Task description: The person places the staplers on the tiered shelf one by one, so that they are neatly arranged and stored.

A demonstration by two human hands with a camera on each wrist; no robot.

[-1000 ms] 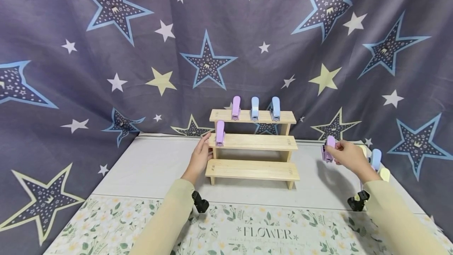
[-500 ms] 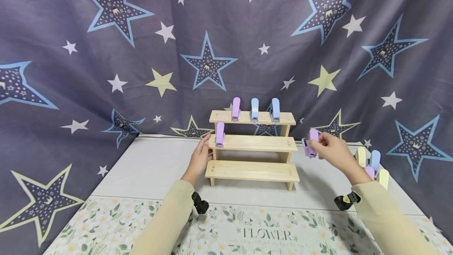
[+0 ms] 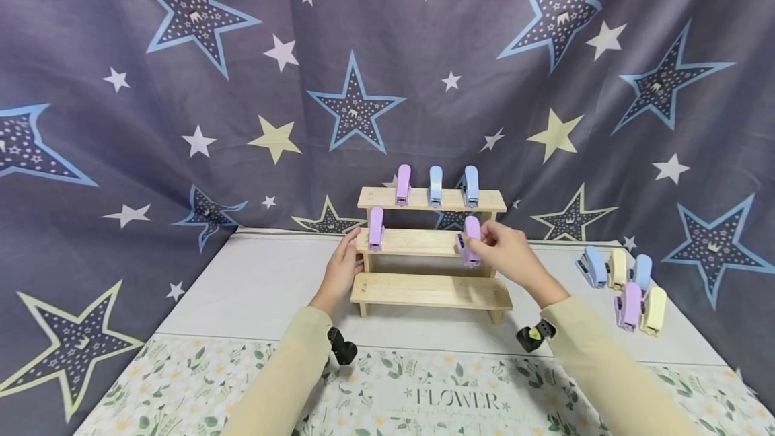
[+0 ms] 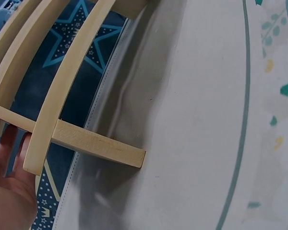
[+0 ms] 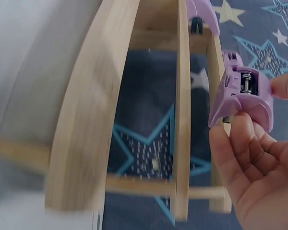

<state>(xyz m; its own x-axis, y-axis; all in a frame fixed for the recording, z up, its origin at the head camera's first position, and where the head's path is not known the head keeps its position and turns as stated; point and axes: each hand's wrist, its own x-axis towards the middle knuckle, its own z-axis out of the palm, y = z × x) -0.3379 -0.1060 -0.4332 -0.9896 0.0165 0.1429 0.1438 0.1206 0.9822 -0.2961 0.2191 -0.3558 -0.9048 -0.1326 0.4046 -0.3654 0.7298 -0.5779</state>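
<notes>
Pinching a purple stapler (image 3: 473,239) in the narrowed grip of the right hand (image 3: 507,254), just right of centre in the head view, before the right end of the middle tier of a wooden rack (image 3: 431,290); cannot tell if touching the wood. At centre, resting the left hand (image 3: 340,276) against the rack's left side, fingers extended. Can also see a second purple stapler (image 3: 376,226) at that tier's left end and, at right of frame, five more staplers (image 3: 632,305) on the bench (image 3: 242,288).
</notes>
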